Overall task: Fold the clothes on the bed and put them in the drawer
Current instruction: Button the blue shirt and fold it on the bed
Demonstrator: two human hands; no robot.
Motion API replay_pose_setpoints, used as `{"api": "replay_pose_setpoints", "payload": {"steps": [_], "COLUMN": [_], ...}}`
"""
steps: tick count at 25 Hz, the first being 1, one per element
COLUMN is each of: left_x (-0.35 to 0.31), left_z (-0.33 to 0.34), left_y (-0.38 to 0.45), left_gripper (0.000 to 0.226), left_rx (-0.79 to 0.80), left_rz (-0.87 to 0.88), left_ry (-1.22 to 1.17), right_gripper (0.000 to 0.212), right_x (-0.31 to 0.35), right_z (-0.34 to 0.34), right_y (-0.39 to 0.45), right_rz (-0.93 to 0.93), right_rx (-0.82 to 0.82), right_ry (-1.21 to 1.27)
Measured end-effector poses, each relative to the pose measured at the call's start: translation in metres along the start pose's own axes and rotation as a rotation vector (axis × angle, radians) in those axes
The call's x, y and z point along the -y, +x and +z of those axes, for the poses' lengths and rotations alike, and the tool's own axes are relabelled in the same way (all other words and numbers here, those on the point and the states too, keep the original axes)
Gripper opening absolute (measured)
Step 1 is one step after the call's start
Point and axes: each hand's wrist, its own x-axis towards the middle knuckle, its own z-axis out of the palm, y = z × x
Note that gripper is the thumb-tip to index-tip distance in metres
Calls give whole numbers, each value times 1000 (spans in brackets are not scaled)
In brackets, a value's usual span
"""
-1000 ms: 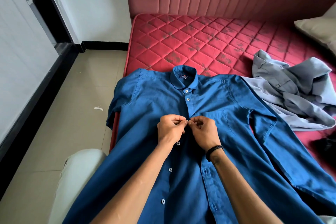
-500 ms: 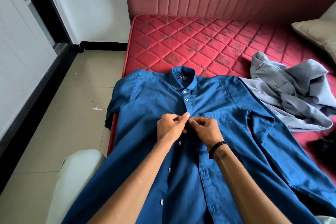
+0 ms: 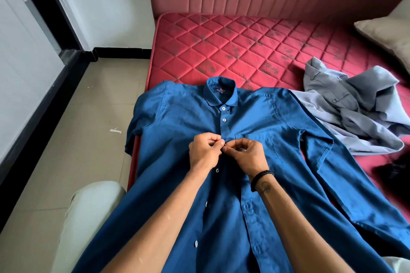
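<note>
Head view: blue shirt (image 3: 177, 139) flat on bed (image 3: 255, 51), left shoulder overhanging mattress edge (floor beyond); left hand (image 3: 205, 152) and right hand (image 3: 246, 156) pinching placket, as before; grey clothes (image 3: 355, 113) far right.

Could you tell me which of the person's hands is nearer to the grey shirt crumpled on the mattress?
Right. The right hand pinches the blue shirt placket on the side toward the grey shirt; the left hand pinches just beyond it, farther away.
</note>
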Motion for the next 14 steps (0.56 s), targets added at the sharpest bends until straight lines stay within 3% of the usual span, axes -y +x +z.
{"api": "replay_pose_setpoints", "payload": {"steps": [6, 11, 14], "left_x": [4, 2, 2], "left_z": [3, -4, -9], "left_y": [0, 3, -2], "left_gripper": [13, 12, 18], "left_rx": [-17, -18, -8], "left_rz": [86, 433, 461], "left_ry": [57, 343, 342], "right_gripper": [12, 12, 13], "right_x": [16, 25, 28], "right_z": [-5, -11, -14], "right_y": [-3, 5, 2], "right_rz": [95, 244, 276], "right_rx": [66, 199, 215], "right_ry": [4, 173, 229]}}
